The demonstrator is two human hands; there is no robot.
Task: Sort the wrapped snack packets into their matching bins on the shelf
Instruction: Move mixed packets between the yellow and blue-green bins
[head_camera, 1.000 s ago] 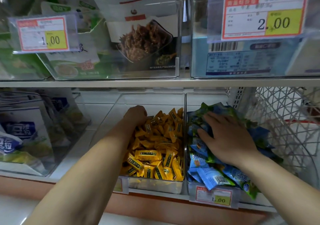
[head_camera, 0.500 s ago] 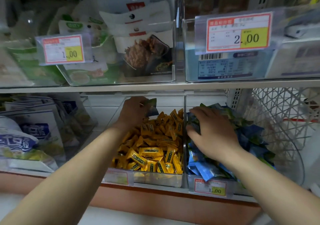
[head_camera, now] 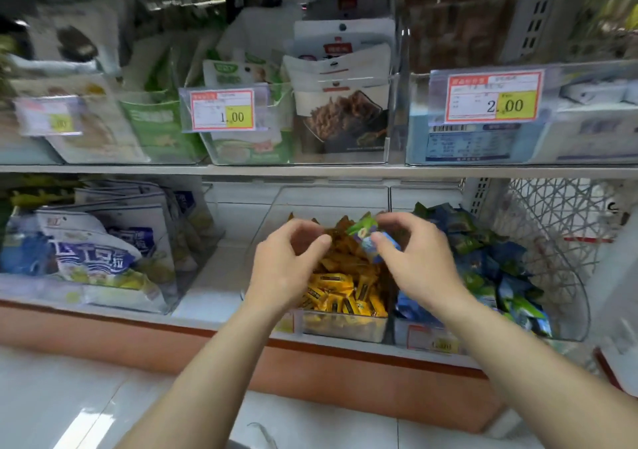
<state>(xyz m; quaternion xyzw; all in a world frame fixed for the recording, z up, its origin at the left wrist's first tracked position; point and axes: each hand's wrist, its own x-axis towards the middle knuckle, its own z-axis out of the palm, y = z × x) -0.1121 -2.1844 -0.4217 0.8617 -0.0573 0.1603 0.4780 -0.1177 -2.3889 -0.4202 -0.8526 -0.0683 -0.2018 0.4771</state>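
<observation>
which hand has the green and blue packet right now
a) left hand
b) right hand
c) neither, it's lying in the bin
b: the right hand pinches the green and blue packet between thumb and fingers above the bin of yellow packets, while the left hand sits apart from it and holds nothing.

Clear plastic bins (head_camera: 345,326), glossy packets (head_camera: 340,286) (foil-like)

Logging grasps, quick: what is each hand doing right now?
Left hand: open, fingers loosely curved, holding nothing.
Right hand: closed, pinching a green-and-blue wrapped snack packet.
</observation>
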